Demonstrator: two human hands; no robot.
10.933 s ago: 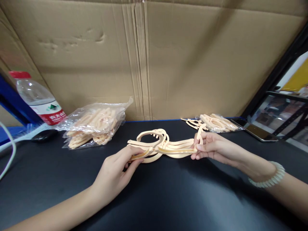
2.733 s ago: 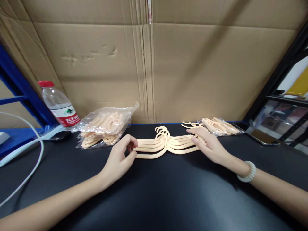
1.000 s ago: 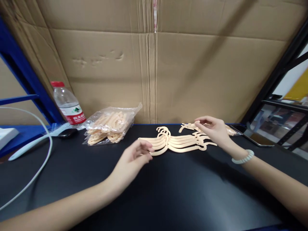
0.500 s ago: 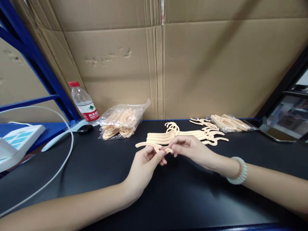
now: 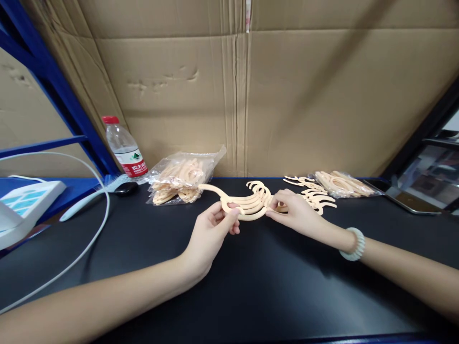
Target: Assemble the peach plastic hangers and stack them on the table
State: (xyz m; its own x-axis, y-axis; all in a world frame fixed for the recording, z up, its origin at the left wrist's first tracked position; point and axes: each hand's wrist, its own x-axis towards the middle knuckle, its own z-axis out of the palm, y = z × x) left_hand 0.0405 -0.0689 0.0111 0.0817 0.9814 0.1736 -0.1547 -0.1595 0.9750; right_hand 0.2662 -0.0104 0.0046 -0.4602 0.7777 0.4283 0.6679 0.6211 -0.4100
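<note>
Both pinched narrow | left hand [image 5: 208, 235]: curved piece [image 5: 213, 189] | right hand [image 5: 299, 216]: front hanger [image 5: 252, 217]

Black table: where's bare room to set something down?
Bare: the near stretch of table between the forearms. Also between the white cable and left hand, in front of the left plastic bag; and between the bracelet and the phone. Crowded: the middle back, with right hand, hangers and beige parts together.
</note>
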